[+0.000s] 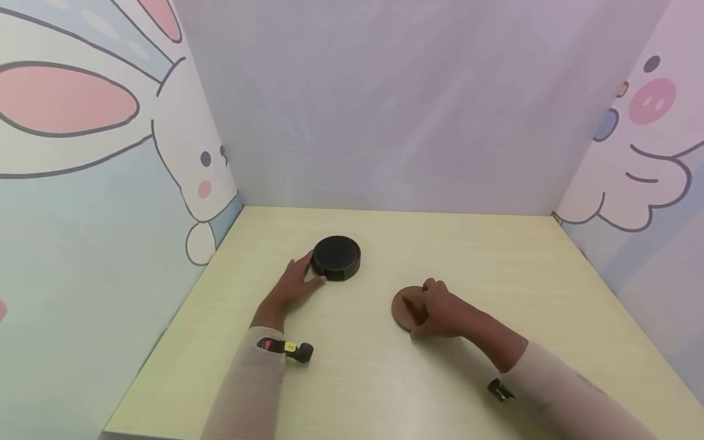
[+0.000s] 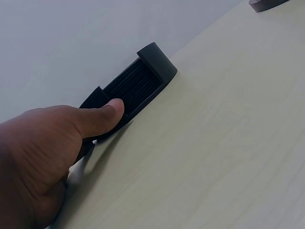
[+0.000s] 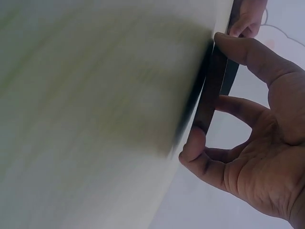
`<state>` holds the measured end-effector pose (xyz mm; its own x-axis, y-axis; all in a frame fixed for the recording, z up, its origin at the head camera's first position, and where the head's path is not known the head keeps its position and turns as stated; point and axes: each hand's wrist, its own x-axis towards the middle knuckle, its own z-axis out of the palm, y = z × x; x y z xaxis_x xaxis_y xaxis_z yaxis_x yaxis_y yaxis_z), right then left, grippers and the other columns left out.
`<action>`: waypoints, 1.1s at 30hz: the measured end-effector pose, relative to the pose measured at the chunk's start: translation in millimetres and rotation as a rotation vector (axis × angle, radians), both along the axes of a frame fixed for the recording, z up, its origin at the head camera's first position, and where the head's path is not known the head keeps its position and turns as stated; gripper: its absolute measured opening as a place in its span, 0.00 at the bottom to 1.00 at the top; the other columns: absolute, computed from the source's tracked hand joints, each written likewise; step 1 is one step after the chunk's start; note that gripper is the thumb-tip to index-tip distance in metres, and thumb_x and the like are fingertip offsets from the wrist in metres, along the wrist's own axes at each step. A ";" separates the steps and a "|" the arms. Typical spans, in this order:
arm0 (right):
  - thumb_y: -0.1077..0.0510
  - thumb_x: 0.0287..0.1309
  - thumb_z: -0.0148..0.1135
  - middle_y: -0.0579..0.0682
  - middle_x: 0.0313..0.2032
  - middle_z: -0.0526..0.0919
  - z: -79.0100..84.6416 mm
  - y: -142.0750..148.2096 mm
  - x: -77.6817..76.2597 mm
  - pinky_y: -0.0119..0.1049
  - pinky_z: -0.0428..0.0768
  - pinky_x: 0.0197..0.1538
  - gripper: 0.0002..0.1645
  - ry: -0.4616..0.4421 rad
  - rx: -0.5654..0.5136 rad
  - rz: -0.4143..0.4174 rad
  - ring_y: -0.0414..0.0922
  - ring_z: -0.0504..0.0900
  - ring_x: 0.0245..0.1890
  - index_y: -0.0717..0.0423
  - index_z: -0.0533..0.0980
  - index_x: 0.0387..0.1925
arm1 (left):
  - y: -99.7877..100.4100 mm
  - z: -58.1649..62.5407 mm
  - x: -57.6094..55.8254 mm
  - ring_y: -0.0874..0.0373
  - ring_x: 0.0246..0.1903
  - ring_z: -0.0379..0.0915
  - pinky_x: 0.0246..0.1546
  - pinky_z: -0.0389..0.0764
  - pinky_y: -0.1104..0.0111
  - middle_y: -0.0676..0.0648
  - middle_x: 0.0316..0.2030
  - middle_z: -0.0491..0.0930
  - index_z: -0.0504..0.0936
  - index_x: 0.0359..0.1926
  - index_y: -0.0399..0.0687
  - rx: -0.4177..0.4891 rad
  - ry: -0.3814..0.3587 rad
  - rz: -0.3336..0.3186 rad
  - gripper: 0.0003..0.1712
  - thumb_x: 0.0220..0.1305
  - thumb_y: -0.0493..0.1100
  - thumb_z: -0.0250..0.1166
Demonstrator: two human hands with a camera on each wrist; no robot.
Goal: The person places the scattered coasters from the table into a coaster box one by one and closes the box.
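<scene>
A round black holder [image 1: 348,272] stands on the table, left of centre. The front cut-out of the holder [image 2: 162,62] shows dark coasters [image 2: 138,90] stacked inside. My left hand [image 1: 291,286] grips the holder's left side, its thumb [image 2: 112,109] lying at the edge of the cut-out. To the right and nearer, my right hand [image 1: 444,308] pinches a round brown coaster [image 1: 403,315] by its edge. Seen edge-on in the right wrist view, that coaster [image 3: 209,93] is between thumb and fingers, slightly off the tabletop, with a dark shadow beneath.
The pale wooden table [image 1: 352,379] ends at a plain grey back wall [image 1: 385,110]. Side panels with cartoon animals, a rabbit [image 1: 181,153] on the left and a pink-nosed figure [image 1: 632,159] on the right, enclose it.
</scene>
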<state>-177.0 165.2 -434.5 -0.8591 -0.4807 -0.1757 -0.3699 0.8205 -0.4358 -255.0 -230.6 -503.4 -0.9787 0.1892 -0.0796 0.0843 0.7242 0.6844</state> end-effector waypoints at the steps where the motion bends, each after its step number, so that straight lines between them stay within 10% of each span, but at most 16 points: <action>1: 0.49 0.50 0.86 0.60 0.55 0.75 0.3 0.1 -0.4 0.40 0.80 0.43 0.50 0.006 -0.005 -0.002 0.53 0.73 0.52 0.48 0.77 0.75 | -0.3 -0.2 -0.2 0.30 0.88 0.28 0.87 0.40 0.34 0.47 0.89 0.48 0.46 0.90 0.60 -0.002 0.002 -0.003 0.55 0.76 0.67 0.65; 33: 0.43 0.54 0.79 0.61 0.52 0.77 10.5 -10.7 -6.4 0.39 0.77 0.37 0.42 0.204 -0.120 -0.089 0.53 0.74 0.47 0.40 0.80 0.72 | -2.1 -4.7 -4.6 0.31 0.88 0.30 0.88 0.41 0.35 0.47 0.89 0.48 0.46 0.90 0.56 -0.019 0.033 -0.019 0.56 0.76 0.67 0.65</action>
